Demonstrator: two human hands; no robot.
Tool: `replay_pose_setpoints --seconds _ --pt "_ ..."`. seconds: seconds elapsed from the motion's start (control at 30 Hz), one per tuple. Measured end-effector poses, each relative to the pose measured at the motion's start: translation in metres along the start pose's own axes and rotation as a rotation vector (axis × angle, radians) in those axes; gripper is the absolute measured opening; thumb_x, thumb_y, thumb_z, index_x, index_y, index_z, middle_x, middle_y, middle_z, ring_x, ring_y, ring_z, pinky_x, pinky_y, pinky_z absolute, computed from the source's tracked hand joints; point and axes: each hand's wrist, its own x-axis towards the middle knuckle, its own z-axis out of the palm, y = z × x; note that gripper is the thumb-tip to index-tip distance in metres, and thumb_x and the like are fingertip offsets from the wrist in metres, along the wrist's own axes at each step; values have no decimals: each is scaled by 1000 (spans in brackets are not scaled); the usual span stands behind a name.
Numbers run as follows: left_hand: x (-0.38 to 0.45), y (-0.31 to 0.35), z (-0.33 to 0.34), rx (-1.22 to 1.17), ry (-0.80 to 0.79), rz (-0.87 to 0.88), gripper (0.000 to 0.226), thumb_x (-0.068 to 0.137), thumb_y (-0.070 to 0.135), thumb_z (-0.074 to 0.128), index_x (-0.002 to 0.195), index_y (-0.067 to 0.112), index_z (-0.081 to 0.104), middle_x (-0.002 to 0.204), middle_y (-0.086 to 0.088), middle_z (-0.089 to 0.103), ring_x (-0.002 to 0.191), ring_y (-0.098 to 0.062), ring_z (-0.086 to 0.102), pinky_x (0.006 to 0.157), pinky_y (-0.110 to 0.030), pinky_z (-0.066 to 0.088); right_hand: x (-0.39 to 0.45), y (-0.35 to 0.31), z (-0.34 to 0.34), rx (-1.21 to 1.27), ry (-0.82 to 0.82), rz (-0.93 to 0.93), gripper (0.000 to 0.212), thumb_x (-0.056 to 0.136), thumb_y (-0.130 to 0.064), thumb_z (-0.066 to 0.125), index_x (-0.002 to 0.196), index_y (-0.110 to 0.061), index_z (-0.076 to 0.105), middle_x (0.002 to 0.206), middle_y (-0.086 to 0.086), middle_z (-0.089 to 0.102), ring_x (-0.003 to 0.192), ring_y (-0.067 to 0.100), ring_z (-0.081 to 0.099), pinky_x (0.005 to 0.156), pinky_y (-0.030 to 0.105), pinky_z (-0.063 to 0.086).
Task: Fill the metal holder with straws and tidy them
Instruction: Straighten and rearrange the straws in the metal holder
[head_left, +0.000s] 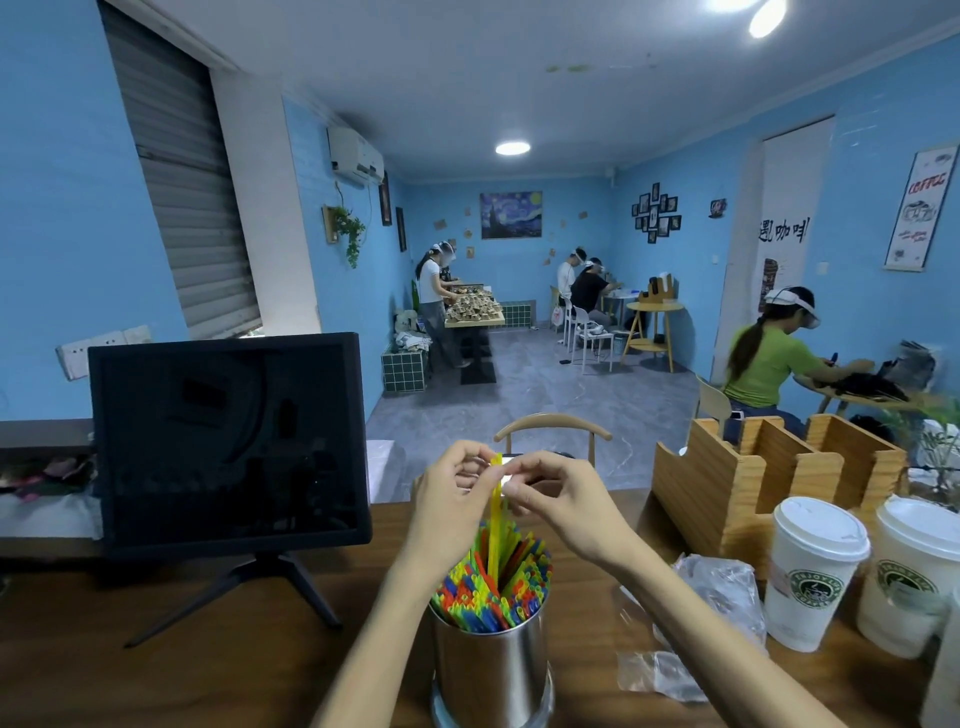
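A shiny metal holder (491, 670) stands on the wooden counter at bottom centre, packed with several coloured straws (493, 587). One yellow straw (496, 519) rises upright above the bundle, its lower end among the others. My left hand (454, 493) and my right hand (550, 493) meet above the holder and both pinch the top of this yellow straw, where a bit of clear wrapper seems to sit between the fingers.
A dark monitor (228, 447) on a stand is to the left. Crumpled clear plastic wrappers (717, 587) lie right of the holder. Two lidded paper cups (815, 566) and a wooden organiser (748, 478) stand at the right. People work at tables in the room behind.
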Motion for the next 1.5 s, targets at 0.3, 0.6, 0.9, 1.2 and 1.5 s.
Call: replay_pose_setpoints --seconds 0.3,0.6,0.9,1.2,1.5 --pt "1 -1 -3 13 26 6 10 94 26 71 91 35 66 92 8 70 76 -9 72 64 -42 63 1 -4 23 -181 153 -11 17 84 -32 83 98 -22 79 85 -15 77 70 5 73 69 31 61" --pt "-4 -8 -5 -196 32 -135 15 89 23 77 96 36 74 87 2 73 82 -18 75 76 -38 63 13 2 24 -222 116 25 7 91 -27 76 97 -24 74 81 -11 74 78 4 70 72 30 58" --pt "-16 -7 -13 -114 -288 -113 17 101 18 60 109 29 70 98 6 77 95 -5 71 83 -18 53 51 -64 -28 27 298 -153 34 94 -5 69 124 -18 61 90 11 68 79 18 72 63 27 61" --pt "-16 7 -32 -479 -144 -293 31 83 24 76 111 11 73 88 -11 76 76 -18 69 73 -30 56 37 -48 -35 368 545 -63 52 95 -4 69 142 -19 55 83 6 61 78 15 71 70 27 60" --pt "-3 6 -48 -945 245 -406 20 82 12 74 99 3 71 83 -6 67 77 -13 65 65 -21 61 -2 -13 2 534 383 135 26 93 5 64 114 -8 70 82 2 75 79 19 73 76 26 62"
